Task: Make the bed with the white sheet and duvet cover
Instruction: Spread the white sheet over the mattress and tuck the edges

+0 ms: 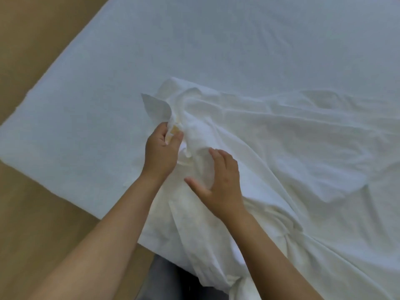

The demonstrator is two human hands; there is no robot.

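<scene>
While our left hand (pixel 162 150) pinches the sheet (pixel 281 137) by a corner, our right hand (pixel 223 180) lies spread beside it; unfolding seems next.

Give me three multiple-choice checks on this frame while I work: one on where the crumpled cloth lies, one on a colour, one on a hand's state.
1. Where does the crumpled white cloth lie on the mattress?
A. on the near right part
B. across the far left corner
C. off the bed entirely

2. What colour is the floor?
A. grey
B. tan
C. black

3. What is the left hand doing?
A. hanging free
B. lying flat on the bare mattress
C. pinching a corner of the cloth

Answers:
1 A: the folds spread rightward from the hands, and the far and left parts lie smooth.
2 B: tan floor shows left of the mattress.
3 C: its thumb and fingers close on the cloth's corner, while the right hand rests open on the cloth.
</scene>
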